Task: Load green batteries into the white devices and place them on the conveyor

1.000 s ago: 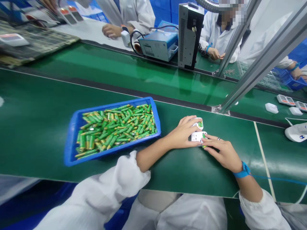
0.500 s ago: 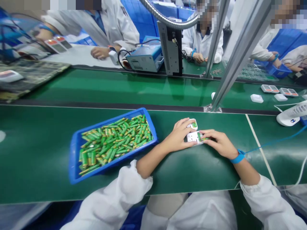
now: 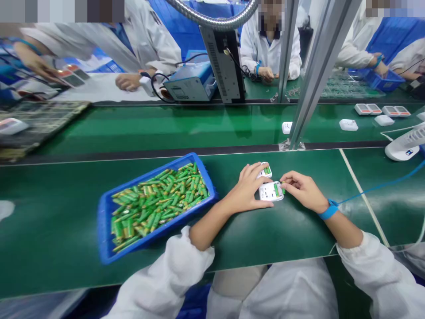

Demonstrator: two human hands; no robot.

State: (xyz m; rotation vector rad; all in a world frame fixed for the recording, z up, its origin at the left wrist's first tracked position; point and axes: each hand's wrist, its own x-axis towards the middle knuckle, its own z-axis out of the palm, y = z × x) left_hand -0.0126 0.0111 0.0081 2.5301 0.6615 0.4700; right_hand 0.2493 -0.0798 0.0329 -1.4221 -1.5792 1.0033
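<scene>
"While the left hand [image 3: 249, 189] is gripping the near case [image 3: 267, 192], how is it holding on?"

"Its thumb is pressing at the near edge and its index finger is lying at the far edge, with other fingers reaching over the far case [image 3: 264, 174]."

"And the right hand [image 3: 304, 191]?"

"It is pinching a green battery [image 3: 283, 191] at the near case's right end. Fingertips are partly hiding it, so how far it is sitting inside, nobody can tell."

"Where are the cases lying?"

"Both are resting on the green bench [image 3: 239, 248], open side up, right of the blue bin [image 3: 103, 232]."

"What is filling the bin?"

"Loose batteries [image 3: 162, 199] are heaping up there. On the far side, a co-worker [image 3: 250, 48] is standing or sitting behind a metal post [image 3: 312, 75]."
</scene>
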